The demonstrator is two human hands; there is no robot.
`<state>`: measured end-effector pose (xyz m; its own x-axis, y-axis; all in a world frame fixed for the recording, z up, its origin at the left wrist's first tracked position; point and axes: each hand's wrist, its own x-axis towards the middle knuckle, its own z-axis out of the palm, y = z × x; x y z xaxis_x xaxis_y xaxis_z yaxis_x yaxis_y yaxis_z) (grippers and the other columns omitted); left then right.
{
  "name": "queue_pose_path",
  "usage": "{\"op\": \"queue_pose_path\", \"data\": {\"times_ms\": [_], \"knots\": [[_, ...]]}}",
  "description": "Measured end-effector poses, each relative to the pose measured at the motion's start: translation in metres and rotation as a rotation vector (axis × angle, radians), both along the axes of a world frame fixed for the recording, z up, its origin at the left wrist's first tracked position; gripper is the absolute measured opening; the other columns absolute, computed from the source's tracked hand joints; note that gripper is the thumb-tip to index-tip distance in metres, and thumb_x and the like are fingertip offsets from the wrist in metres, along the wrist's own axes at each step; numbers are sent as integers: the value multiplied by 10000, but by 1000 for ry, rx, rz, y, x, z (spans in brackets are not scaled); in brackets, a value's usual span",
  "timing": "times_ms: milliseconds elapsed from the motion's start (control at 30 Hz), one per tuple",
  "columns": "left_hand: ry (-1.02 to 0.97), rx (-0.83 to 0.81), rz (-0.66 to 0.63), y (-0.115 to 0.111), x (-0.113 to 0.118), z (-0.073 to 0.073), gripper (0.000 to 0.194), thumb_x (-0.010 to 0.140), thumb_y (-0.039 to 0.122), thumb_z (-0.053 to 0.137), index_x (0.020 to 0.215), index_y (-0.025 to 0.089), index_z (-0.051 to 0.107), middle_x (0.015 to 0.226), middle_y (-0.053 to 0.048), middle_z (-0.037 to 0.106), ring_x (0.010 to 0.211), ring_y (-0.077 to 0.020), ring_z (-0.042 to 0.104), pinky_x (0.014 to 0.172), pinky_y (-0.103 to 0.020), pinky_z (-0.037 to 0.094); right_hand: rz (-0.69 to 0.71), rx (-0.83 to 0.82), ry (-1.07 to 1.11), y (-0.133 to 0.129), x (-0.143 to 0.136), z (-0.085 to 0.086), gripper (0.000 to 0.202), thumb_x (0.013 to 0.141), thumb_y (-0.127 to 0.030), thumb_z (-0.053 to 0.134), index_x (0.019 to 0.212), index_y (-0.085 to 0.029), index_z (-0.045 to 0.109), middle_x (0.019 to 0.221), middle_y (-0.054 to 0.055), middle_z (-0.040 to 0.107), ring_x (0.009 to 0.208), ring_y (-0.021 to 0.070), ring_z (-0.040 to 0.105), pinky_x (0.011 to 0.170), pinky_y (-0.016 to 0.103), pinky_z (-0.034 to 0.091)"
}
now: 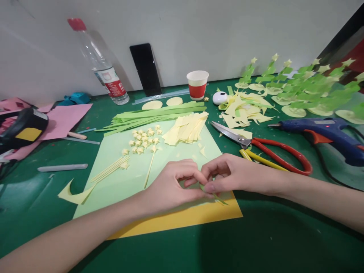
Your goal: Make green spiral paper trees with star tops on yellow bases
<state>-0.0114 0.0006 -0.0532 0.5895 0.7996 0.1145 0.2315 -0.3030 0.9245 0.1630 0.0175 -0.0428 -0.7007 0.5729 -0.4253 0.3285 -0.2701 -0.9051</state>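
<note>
Both hands meet above the front of a pale green paper sheet [136,167], which overlaps a yellow-orange sheet [170,223]. My left hand [179,182] pinches a narrow green paper strip [220,200] between thumb and fingers. Closed on the same strip is my right hand [224,172]; the strip's free end sticks out below its fingertips. Beyond the hands lie small folded paper stars [140,142], one of them on a thin stick [149,167]. Pale yellow strips [186,129] are piled nearby, with long green strips [153,113] behind them.
Red-and-yellow-handled scissors [256,146] lie right of the sheet, blades toward the left. Further right are a blue glue gun [321,131] and several green paper plants [301,89]. A bottle [105,72], a phone [146,68] and a paper cup [197,85] stand along the wall.
</note>
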Motion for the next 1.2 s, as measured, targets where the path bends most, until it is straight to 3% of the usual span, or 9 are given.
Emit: {"op": "queue_pose_path", "data": {"times_ms": [100,333,500,667,833,1033,1200], "knots": [[-10,-17,-20,0,-1,1,56,654,89,701,654,143,686,485,73,383,512,-76,363,480,-204,293,14,-18,30,1,0,0,171,710,-323,608,704,-152,614,648,-16,552,629,94,489,624,232,382],[2,-99,10,0,0,0,137,642,112,713,569,136,599,481,99,297,435,-44,253,414,-193,212,34,34,-33,-1,-1,2,146,697,-288,595,694,-142,593,649,-17,532,617,82,435,582,218,329],[8,-84,-51,2,1,0,48,664,96,671,648,142,670,498,64,434,481,-66,368,466,-205,290,61,56,-41,-1,-2,2,94,674,-241,554,691,-150,573,661,-19,517,617,86,426,570,220,322],[30,-51,-28,1,1,-1,156,677,153,665,538,156,594,460,79,335,489,-79,369,529,-227,327,78,164,-88,-3,-2,1,158,689,-303,604,665,-156,550,653,-26,485,619,86,410,579,225,327],[51,-52,20,0,0,-3,139,666,141,642,561,156,552,508,63,373,511,-87,372,492,-212,308,60,142,-76,-3,-3,0,232,693,-370,617,681,-149,544,635,-29,470,586,74,387,552,214,317],[29,-26,-90,1,1,1,114,734,160,604,633,157,657,504,47,428,481,-80,370,471,-216,309,59,93,-62,-2,-2,2,165,676,-299,613,670,-146,550,679,-17,514,600,74,400,557,211,315],[29,-25,-13,-1,-1,0,193,706,206,647,536,156,572,472,70,344,466,-71,327,455,-214,270,47,43,-25,-1,-1,2,164,660,-291,647,704,-156,565,629,-43,489,565,63,396,546,204,313]]}}
